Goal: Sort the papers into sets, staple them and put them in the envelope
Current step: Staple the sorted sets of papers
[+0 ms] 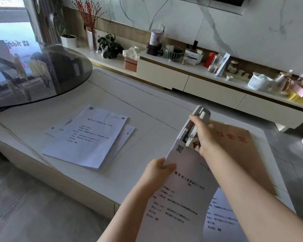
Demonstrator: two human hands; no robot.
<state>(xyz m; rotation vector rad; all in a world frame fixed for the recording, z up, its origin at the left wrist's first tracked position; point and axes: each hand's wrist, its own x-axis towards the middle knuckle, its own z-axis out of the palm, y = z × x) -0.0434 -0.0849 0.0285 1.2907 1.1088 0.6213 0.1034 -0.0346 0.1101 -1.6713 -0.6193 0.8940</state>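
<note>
Paper set [178, 198] rises over the desk's [138, 110] near edge, its left margin pinched between curled fingers [168, 166] of the left hand [158, 172]. Just beyond, the right hand [204, 137] wraps its fingers [193, 118] around a grey stapler [193, 126] whose mouth bites the set's top corner. Under that wrist lies the brown envelope [243, 154]; far left of the fingers, loose papers [87, 135] lie fanned.

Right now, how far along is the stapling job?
Papers look sorted: one pile lies on the table. In hand: the left hand holds a set, the right hand has the stapler at its corner. Left: remaining stapling, then filling the envelope.
</note>
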